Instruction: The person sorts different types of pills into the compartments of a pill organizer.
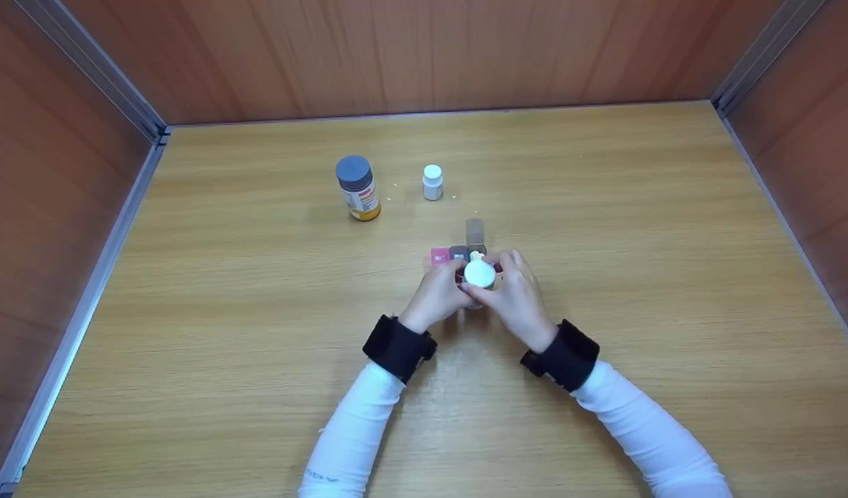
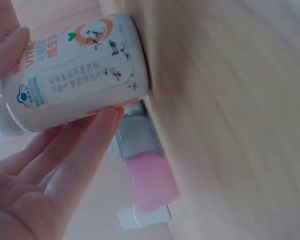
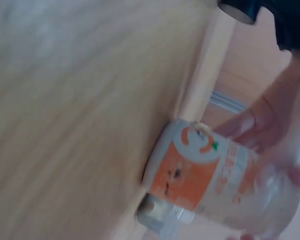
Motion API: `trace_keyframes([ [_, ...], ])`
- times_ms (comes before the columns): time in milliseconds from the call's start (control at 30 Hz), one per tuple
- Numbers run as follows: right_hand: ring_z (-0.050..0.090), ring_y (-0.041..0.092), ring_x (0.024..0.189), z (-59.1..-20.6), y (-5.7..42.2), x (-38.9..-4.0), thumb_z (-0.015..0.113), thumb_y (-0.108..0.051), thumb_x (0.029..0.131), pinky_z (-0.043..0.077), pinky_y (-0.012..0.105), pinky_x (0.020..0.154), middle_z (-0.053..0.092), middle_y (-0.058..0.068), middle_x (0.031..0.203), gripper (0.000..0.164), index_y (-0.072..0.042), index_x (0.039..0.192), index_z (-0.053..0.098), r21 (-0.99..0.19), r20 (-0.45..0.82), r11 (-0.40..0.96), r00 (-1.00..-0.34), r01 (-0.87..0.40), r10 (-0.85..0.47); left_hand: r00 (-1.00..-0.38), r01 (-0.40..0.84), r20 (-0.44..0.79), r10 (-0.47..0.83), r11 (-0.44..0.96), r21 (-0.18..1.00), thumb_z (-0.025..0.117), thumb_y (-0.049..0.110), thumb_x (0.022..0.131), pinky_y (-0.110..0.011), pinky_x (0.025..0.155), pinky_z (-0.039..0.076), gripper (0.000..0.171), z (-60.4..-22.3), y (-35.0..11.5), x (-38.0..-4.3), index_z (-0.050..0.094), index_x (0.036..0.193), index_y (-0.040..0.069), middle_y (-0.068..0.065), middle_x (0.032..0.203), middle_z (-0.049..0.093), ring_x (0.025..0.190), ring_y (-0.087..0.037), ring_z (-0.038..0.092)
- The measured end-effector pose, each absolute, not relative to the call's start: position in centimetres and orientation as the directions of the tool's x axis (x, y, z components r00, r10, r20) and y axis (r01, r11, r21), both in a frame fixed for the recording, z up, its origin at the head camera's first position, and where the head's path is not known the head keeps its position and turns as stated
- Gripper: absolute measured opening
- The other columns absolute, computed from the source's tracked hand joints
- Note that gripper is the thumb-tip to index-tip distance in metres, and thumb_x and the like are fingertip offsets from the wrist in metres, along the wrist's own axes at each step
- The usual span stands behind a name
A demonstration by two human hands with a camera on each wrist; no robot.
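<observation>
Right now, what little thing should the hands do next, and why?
Maybe give the white cap a small turn while the left hand steadies the white bottle. The cap sits on top, the right hand has fingers close by it, and one lid of the pill box is open. I can't tell whether it needs loosening or tightening.

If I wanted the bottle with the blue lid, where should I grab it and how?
Probably grip the blue-lidded bottle around its round body, below the lid, coming in from the left. It stands upright with its sides exposed, and the small white bottle is to its right.
</observation>
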State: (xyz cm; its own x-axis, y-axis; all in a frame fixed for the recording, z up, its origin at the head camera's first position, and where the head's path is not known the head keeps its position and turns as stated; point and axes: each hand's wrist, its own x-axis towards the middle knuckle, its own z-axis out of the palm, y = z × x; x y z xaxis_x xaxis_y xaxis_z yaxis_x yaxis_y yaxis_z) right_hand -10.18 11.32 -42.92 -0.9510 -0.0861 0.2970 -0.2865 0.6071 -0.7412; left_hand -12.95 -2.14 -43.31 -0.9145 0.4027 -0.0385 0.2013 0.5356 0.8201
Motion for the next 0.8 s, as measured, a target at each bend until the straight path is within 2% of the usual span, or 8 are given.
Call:
trace_keyframes([
  [100,0.046,0.031,0.095,-42.8,11.3,-10.4,0.075,-0.027,0.068,0.039,0.038,0.084,0.048,0.02,0.103,0.061,0.008,0.109,0.045,-0.772,0.177,0.604,-0.98,-0.197,-0.092,-0.914,0.188,-0.054,0.401,0.54,0.82,0.072,0.009,0.069,-0.031,0.086,0.044,0.039,-43.3,-2.1,-13.0,0.057,0.104,-0.002,-0.014,0.1,0.061,0.094,-0.023,0.057],
  [233,0.036,0.037,0.117,-42.3,12.3,-10.8,0.068,-0.015,0.076,0.032,0.043,0.098,0.031,0.03,0.13,0.076,0.008,0.131,0.021,-0.925,-0.018,0.373,-0.97,-0.076,-0.242,-0.909,0.168,-0.083,0.409,0.54,0.825,0.072,0.011,0.07,-0.03,0.088,0.043,0.042,-43.1,-2.2,-13.0,0.056,0.107,-0.002,-0.013,0.104,0.06,0.098,-0.022,0.056],
  [300,0.028,0.037,0.125,-42.0,12.9,-10.9,0.062,-0.004,0.079,0.027,0.044,0.101,0.023,0.029,0.137,0.075,0.007,0.135,0.013,-0.969,-0.028,0.238,-0.938,-0.059,-0.345,-0.908,0.163,-0.089,0.409,0.543,0.824,0.072,0.012,0.071,-0.03,0.087,0.044,0.042,-43.0,-2.4,-12.9,0.056,0.107,-0.002,-0.013,0.104,0.06,0.097,-0.021,0.056],
  [400,0.024,0.036,0.128,-41.9,13.9,-11.1,0.054,0.006,0.08,0.023,0.042,0.103,0.023,0.027,0.138,0.066,0.009,0.134,0.017,-0.985,0.038,0.133,-0.892,-0.109,-0.451,-0.91,0.162,-0.086,0.406,0.54,0.826,0.071,0.013,0.072,-0.03,0.084,0.045,0.042,-43.0,-2.4,-12.8,0.055,0.107,-0.002,-0.012,0.103,0.06,0.095,-0.02,0.056],
  [500,0.033,0.034,0.123,-41.9,14.5,-11.1,0.053,0.008,0.081,0.026,0.04,0.102,0.034,0.025,0.134,0.055,0.011,0.13,0.028,-0.979,0.062,0.142,-0.882,-0.144,-0.466,-0.91,0.157,-0.092,0.404,0.542,0.826,0.071,0.012,0.072,-0.029,0.084,0.045,0.043,-43.0,-2.4,-12.8,0.054,0.109,-0.002,-0.011,0.103,0.06,0.095,-0.02,0.056],
  [600,0.042,0.034,0.116,-42.0,14.7,-11.1,0.057,0.006,0.079,0.032,0.04,0.099,0.042,0.025,0.128,0.05,0.011,0.126,0.038,-0.968,0.064,0.196,-0.904,-0.16,-0.422,-0.908,0.132,-0.118,0.403,0.54,0.831,0.072,0.01,0.071,-0.029,0.085,0.044,0.045,-43.1,-2.4,-12.9,0.054,0.11,-0.001,-0.01,0.104,0.06,0.096,-0.019,0.055],
  [800,0.052,0.031,0.099,-42.3,14.0,-10.9,0.069,0.0,0.072,0.042,0.04,0.088,0.053,0.021,0.108,0.054,0.007,0.121,0.048,-0.89,0.14,0.377,-0.941,-0.255,-0.307,-0.908,0.152,-0.101,0.406,0.545,0.825,0.072,0.008,0.069,-0.029,0.086,0.044,0.044,-43.1,-2.3,-12.9,0.055,0.109,-0.001,-0.011,0.105,0.06,0.096,-0.02,0.055],
])
